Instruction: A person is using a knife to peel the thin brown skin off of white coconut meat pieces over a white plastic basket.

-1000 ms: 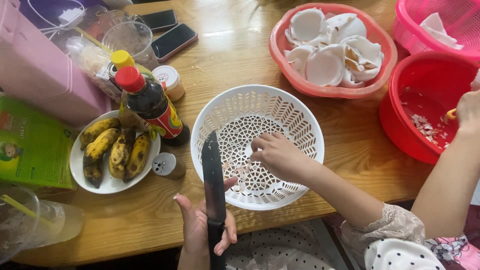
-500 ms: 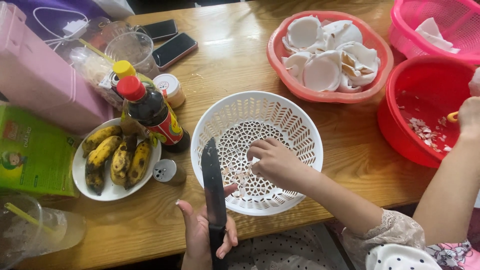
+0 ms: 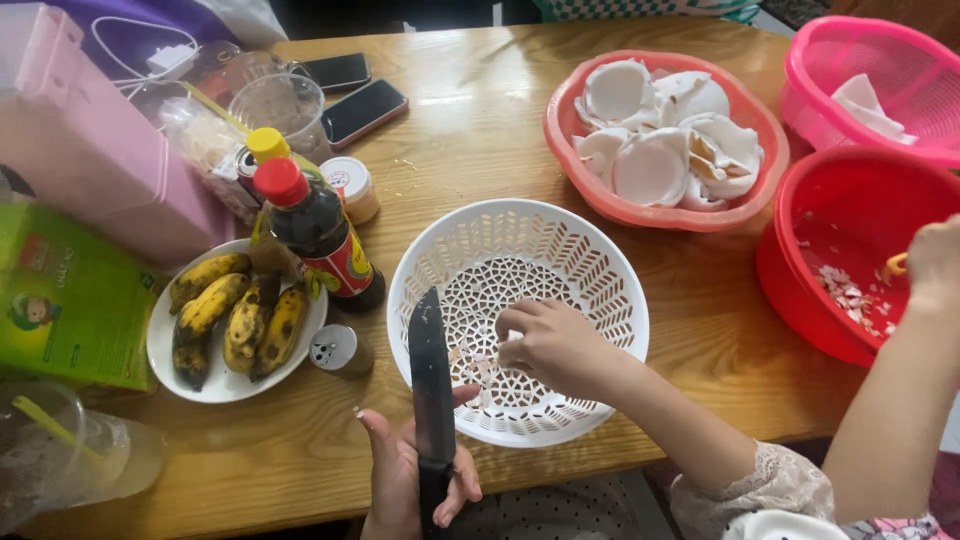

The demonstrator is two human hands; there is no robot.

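Little has shifted since half a second ago: your left hand [image 3: 405, 480] still has its fingers wrapped tight around the handle of the black knife [image 3: 431, 385], whose blade points straight away from you and ends over the near rim of the white perforated basket [image 3: 600, 270]. Your right hand does not show. Just right of the blade, another person's hand [image 3: 555, 345], on a lace-cuffed sleeve, has crept slightly nearer to you inside the basket, its fingertips pinched over small white scraps on the basket floor. That person's other hand [image 3: 938, 262] sits far to your right at the edge of the red bowl [image 3: 800, 250], which has white shavings on its bottom. Beyond the basket, farther from your hand, a coral bowl [image 3: 570, 160] carries white coconut pieces, and a pink basket [image 3: 810, 70] stands at the far right corner. Left of your hand, close by, a small metal shaker [image 3: 338, 350] lies on the wooden table [image 3: 470, 130], beside a white plate [image 3: 160, 350] of bananas [image 3: 235, 320] and a dark sauce bottle with a red cap [image 3: 315, 235]. Farther left stands a green carton [image 3: 70, 300].
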